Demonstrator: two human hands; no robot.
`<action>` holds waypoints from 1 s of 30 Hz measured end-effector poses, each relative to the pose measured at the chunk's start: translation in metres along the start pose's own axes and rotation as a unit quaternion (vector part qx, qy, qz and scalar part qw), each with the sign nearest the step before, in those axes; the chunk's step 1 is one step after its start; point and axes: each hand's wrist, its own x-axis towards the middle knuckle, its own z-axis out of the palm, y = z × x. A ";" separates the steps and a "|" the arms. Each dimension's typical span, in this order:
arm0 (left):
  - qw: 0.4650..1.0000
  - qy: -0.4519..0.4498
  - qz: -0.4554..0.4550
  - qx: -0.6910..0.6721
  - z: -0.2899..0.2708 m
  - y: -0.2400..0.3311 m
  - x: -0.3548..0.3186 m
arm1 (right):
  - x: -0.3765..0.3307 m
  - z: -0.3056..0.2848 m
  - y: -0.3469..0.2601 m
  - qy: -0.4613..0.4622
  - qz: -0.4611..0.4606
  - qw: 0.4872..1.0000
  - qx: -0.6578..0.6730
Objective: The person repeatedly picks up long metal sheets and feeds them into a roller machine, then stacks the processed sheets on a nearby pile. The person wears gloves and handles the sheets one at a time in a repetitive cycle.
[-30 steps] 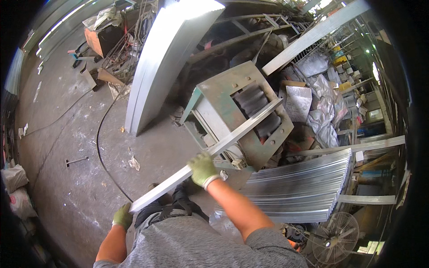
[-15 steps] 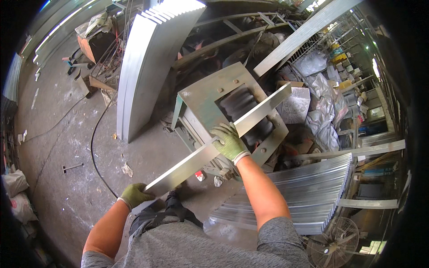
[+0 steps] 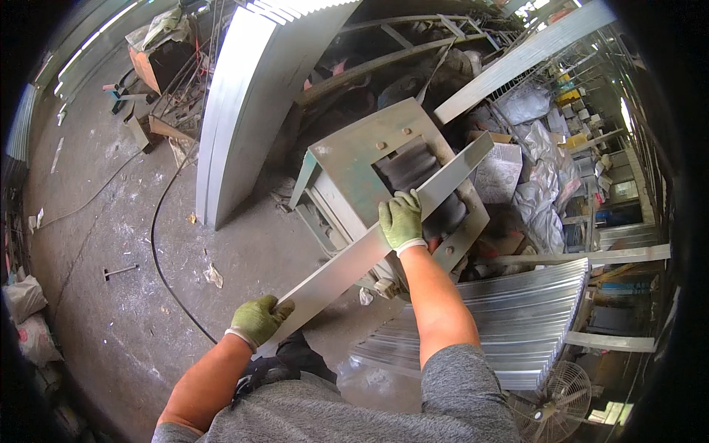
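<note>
Head view: big green roller machine (image 3: 354, 170) w/ curved sheet stacks (image 3: 244, 111) around it on a concrete floor (image 3: 111, 244), and a long flat metal strip (image 3: 384, 236) lies slanted across the machine's top, far end near the rollers. Strip looks stiff, light-ish, prob sharp-edged & slick, so gloves + a two-point hold suit it. Left hand (image 3: 257, 319) is closed round its near end; right hand (image 3: 401, 219) grips it mid-length.

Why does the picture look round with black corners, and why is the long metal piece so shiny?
Head view: a fisheye lens bends straight edges near the rim and leaves black corners. Daylight glares off the long metal strip held by the left hand and right hand, and off the curved metal sheets; the far right is washed out; the gloved hands look sharp.
</note>
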 end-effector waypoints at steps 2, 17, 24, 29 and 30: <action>1.000 0.008 0.005 -0.002 0.004 -0.020 -0.004 | -0.007 0.005 -0.017 0.006 -0.004 1.000 -0.008; 0.997 0.054 0.008 -0.058 0.024 -0.222 -0.081 | -0.078 0.040 -0.201 -0.011 0.009 1.000 0.015; 0.995 0.056 -0.009 -0.078 0.030 -0.290 -0.120 | -0.109 0.052 -0.265 -0.034 0.014 0.999 0.019; 0.996 0.060 -0.010 -0.069 0.036 -0.341 -0.145 | -0.131 0.060 -0.311 -0.082 0.031 0.995 0.039; 0.996 0.057 -0.012 -0.073 0.036 -0.352 -0.151 | -0.135 0.062 -0.322 -0.083 0.038 0.995 0.050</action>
